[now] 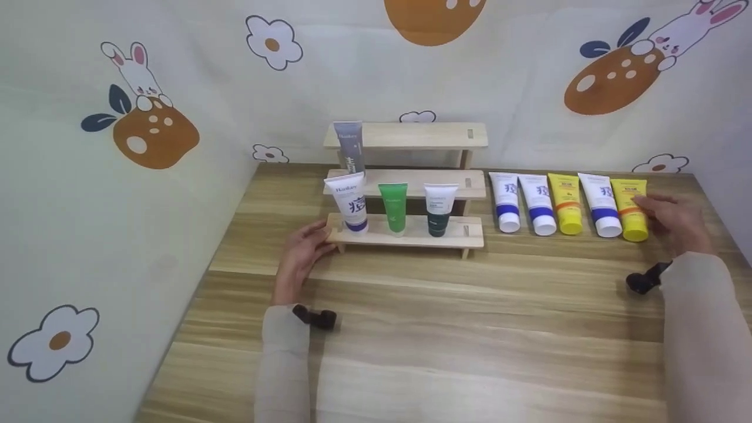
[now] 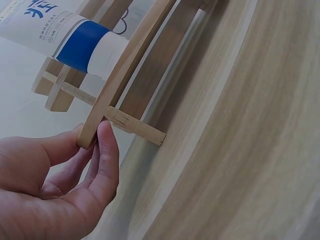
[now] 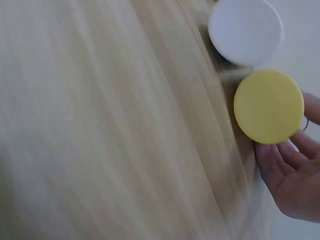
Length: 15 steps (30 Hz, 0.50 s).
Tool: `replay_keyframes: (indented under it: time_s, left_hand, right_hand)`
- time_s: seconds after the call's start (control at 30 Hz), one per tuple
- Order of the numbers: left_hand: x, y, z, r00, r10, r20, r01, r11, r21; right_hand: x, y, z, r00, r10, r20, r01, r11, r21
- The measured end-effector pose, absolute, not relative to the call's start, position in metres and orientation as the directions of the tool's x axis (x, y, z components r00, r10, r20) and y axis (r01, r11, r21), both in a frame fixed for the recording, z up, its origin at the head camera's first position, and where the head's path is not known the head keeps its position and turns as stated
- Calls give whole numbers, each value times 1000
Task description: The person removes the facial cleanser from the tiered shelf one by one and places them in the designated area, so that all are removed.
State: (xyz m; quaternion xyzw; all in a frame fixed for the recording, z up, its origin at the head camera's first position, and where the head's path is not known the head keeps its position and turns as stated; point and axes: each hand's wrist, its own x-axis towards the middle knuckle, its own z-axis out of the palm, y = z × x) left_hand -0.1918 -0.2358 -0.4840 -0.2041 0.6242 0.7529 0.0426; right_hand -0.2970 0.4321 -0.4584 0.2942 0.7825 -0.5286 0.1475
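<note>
My left hand [image 1: 302,255] pinches the left end of the lowest step of a three-step wooden display stand [image 1: 405,235]; in the left wrist view, thumb and fingers hold the board's corner. On that step, a white tube with a blue band [image 1: 351,202], a green tube [image 1: 395,208] and a white and dark green tube [image 1: 439,208] stand on their caps. A grey tube [image 1: 350,147] stands on the middle step. At the right, my right hand [image 1: 681,220] grips a yellow tube [image 1: 633,205], whose round cap [image 3: 269,106] faces the right wrist camera.
Left of the gripped tube, white tubes [image 1: 600,202] with blue bands and another yellow tube [image 1: 566,202] form a row on the wooden table [image 1: 470,329]. A patterned cloth [image 1: 352,76] hangs behind and along the left side.
</note>
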Motion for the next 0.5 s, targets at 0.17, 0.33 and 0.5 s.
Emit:
replay_keyframes:
  time_s: [0.17,0.33,0.5]
  left_hand:
    - [-191,-237,-483,-913,-194,-360,-323,-199,925]
    - [-191,-238,-484,-919,-183,-349,-311,-207,928]
    - [-191,-238,-485,-913,-184,-364,-323,-216,921]
  right_hand:
    - [-292,435,-456,-824,190,-534,558,430,-709]
    - [-292,436,-456,-840,144,-523,512,529,-677]
    - [-291,434,-457,-842,166,-514,516,529,-674]
